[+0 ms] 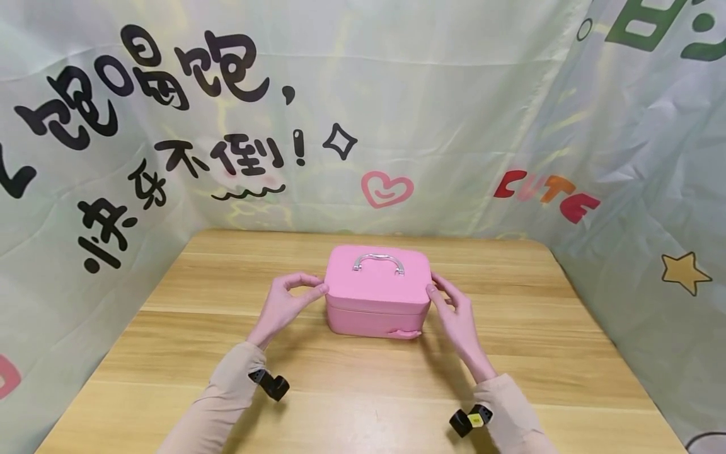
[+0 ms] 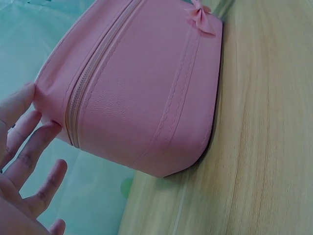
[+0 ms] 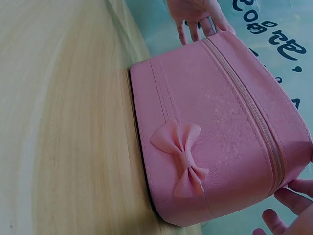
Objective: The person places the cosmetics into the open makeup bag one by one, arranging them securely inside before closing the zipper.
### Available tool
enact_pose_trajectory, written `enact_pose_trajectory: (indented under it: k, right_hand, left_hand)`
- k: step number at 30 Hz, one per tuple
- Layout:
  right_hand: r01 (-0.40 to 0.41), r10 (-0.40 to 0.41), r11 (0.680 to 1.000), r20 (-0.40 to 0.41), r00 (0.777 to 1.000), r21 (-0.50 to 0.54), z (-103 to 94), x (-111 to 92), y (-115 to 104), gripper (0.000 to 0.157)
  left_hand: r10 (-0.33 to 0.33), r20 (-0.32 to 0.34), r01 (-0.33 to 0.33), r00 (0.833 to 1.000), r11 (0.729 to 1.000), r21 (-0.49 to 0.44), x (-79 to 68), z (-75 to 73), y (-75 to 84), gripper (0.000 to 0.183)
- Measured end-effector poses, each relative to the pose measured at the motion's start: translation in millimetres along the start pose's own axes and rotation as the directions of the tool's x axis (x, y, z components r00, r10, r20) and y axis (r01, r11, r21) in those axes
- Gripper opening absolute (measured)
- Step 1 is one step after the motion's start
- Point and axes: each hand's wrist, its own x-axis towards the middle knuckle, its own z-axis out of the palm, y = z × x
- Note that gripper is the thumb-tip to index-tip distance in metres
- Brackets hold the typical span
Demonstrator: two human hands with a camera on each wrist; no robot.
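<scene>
A pink zip-up cosmetic case (image 1: 379, 284) with a silver handle (image 1: 379, 260) stands upright on the wooden table. My left hand (image 1: 286, 299) holds its left side, thumb at the front corner of the lid and fingertips by the zipper (image 2: 80, 93) in the left wrist view. On the opposite side my right hand (image 1: 456, 312) grips the lid's right corner between thumb and fingers. The zipper runs closed along the front, just under the lid. A pink bow (image 3: 183, 157) sits low on the front, towards the right. The case's back is hidden.
The wooden table (image 1: 187, 353) has rounded far corners. Pale printed curtains (image 1: 448, 113) with lettering, a heart and a star hang behind it and along both sides. Small black cameras are strapped over both beige sleeves (image 1: 238, 372).
</scene>
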Motion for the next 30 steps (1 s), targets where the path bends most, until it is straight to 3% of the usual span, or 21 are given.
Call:
enact_pose_trajectory:
  k: [15, 20, 24, 26, 27, 30]
  right_hand:
    - [-0.009, 0.008, 1.000, 0.027, 1.000, 0.013, -0.5, 1, -1, 0.041]
    - [0.006, -0.008, 1.000, 0.054, 0.998, 0.026, -5.0, 4, 6, 0.042]
    - [0.071, -0.060, 0.991, 0.096, 0.994, -0.111, -21.2, 14, 25, 0.048]
    - [0.111, -0.080, 0.957, 0.126, 0.989, -0.267, -33.1, 20, 35, 0.054]
    - [0.134, -0.087, 0.925, 0.144, 0.986, -0.357, -39.9, 23, 40, 0.058]
    - [0.166, -0.062, 0.787, 0.192, 0.979, -0.595, -58.4, 29, 52, 0.072]
  left_hand:
    - [0.013, -0.004, -0.013, 1.000, 1.000, -0.011, -1.0, -0.6, 1.2, 0.028]
    - [-0.012, -0.059, 0.012, 0.998, 1.000, 0.000, -1.8, -3.0, -2.8, 0.033]
    - [-0.023, -0.121, 0.038, 0.992, 0.992, 0.120, -2.0, -11.9, -11.9, 0.040]
    - [0.005, -0.131, 0.026, 0.991, 0.972, 0.235, -2.4, -18.5, -17.0, 0.043]
    - [0.025, -0.132, 0.017, 0.991, 0.953, 0.304, -2.7, -22.1, -19.1, 0.045]
    - [0.093, -0.126, -0.014, 0.988, 0.854, 0.520, -3.2, -32.6, -26.7, 0.058]
